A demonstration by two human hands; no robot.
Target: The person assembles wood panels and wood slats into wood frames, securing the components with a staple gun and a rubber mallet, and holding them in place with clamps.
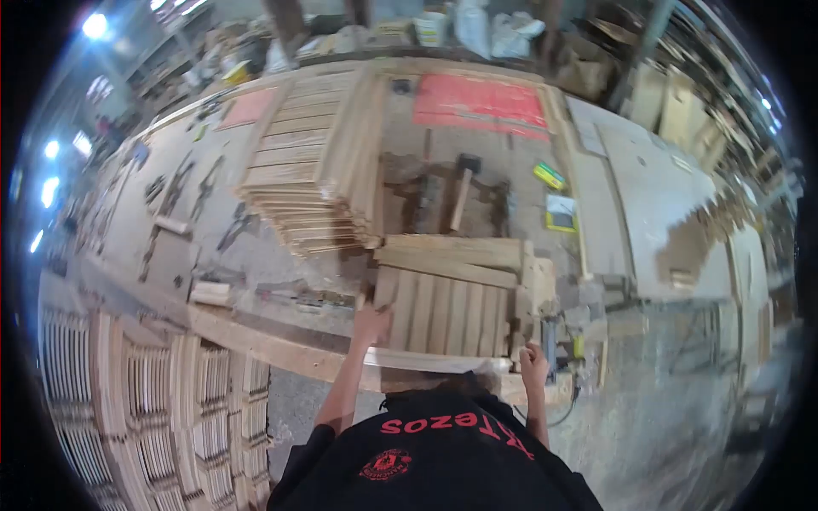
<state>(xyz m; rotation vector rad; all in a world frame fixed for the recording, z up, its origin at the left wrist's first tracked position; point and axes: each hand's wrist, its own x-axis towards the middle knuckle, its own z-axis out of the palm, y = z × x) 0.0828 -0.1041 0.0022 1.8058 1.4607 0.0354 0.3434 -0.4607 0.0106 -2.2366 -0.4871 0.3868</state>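
Note:
A slatted wooden panel [443, 311] lies at the front edge of the workbench, right before my body. Its slats run side by side, with a wider wooden board [452, 249] across its far end. My left hand [372, 324] is at the panel's left edge, fingers closed about that side and somewhat blurred. On the other side, my right hand [534, 364] is closed near the panel's right front corner, beside a metal clamp-like fixture [552, 345]. What the right fingers hold is too small to make out.
A tall stack of slatted panels [298, 153] stands on the bench beyond my left hand. A hammer [464, 192] lies behind the panel, with yellow-green boxes [550, 176] to its right. More slatted panels [153, 383] are stacked below the bench at left.

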